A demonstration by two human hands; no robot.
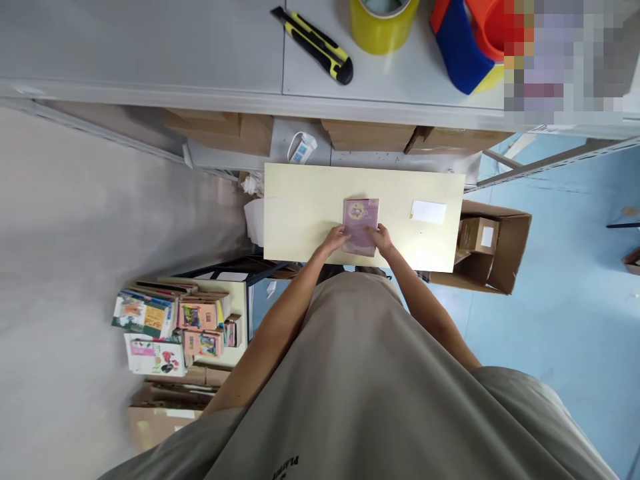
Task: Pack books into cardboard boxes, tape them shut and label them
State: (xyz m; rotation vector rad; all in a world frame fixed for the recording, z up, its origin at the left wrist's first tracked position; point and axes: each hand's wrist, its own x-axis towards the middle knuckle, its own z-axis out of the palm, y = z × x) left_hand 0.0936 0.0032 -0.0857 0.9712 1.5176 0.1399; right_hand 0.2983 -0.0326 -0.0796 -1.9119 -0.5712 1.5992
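A purple book (pixel 361 220) with a pale design on its cover is held near the front edge of the cream table (pixel 300 200). My left hand (pixel 334 240) grips its left edge, thumb on the cover. At the opposite edge, my right hand (pixel 383 240) is closed on the same book, also with the thumb on top. The fingers under the book are hidden. To the right of the book lies a white rectangular slip (pixel 429 212), apart from both hands.
A grey shelf (pixel 200 60) above the table carries a utility knife (pixel 315 43), yellow tape roll (pixel 383 27) and blue-and-red tape dispenser (pixel 465 47). An open cardboard box (pixel 510 260) stands right. Stacked books (pixel 200 317) are lower left. A power strip (pixel 303 148) lies behind the table.
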